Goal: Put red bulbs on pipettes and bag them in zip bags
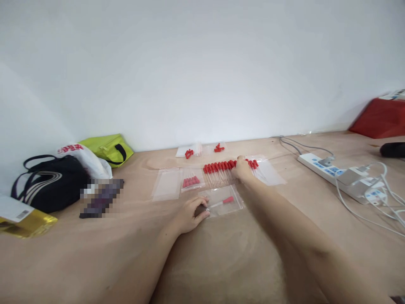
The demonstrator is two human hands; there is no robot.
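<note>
My left hand is closed on the left end of a clear zip bag, which lies flat with one red-tipped stick inside. My right hand reaches into a row of red-tipped sticks; its fingertips are at the red tips, and whatever they hold is hidden. A bag with several red-tipped sticks lies left of the row. Beside that is a flat clear bag. Another clear bag lies right of my right hand, with red tips at its left edge.
Two small piles of red pieces lie on bags near the wall. A white power strip with chargers and cables is at right, a red bag behind it. Black and green bags stand at left, near a blurred dark item.
</note>
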